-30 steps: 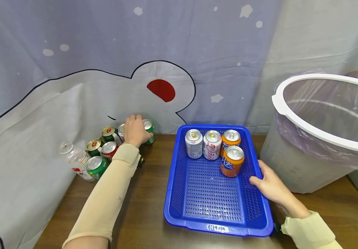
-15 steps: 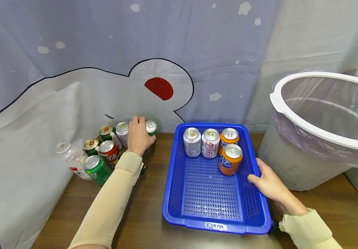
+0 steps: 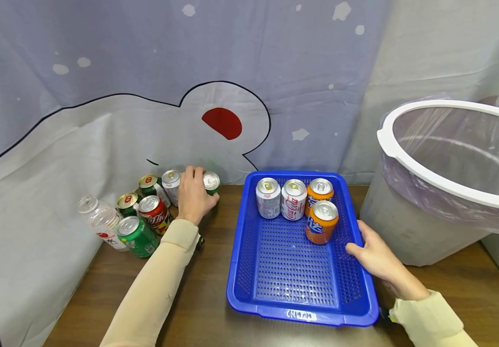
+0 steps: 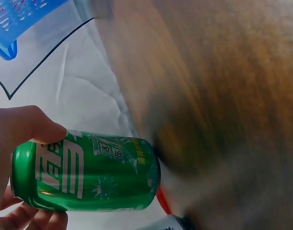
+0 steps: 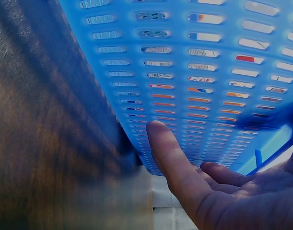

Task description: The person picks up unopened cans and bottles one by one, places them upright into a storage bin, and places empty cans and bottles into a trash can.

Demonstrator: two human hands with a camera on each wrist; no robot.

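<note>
My left hand [image 3: 195,195] grips a green soda can [image 4: 96,172] near the curtain, thumb on one side and fingers round the other. In the head view the hand covers much of that can; its silver top [image 3: 211,180] shows. Beside it stands a silver can [image 3: 171,185]. My right hand [image 3: 379,258] holds the right rim of a blue plastic basket [image 3: 241,260], thumb over the rim and fingers against the outside wall, as the right wrist view shows. Two white-silver cola cans [image 3: 294,200] and two orange cans [image 3: 321,224] stand in the basket's far half.
Left of my hand stand a clear plastic bottle [image 3: 104,224], another green can [image 3: 137,237], a red can [image 3: 154,212] and two dark green cans [image 3: 127,205]. A lined bin [image 3: 405,217] stands right of the basket. A printed curtain [image 3: 145,130] hangs behind the table.
My left hand has shifted slightly right, then a little nearer with the green can, uncovering the silver can. My right hand keeps its hold on the basket. The head view has shifted slightly.
</note>
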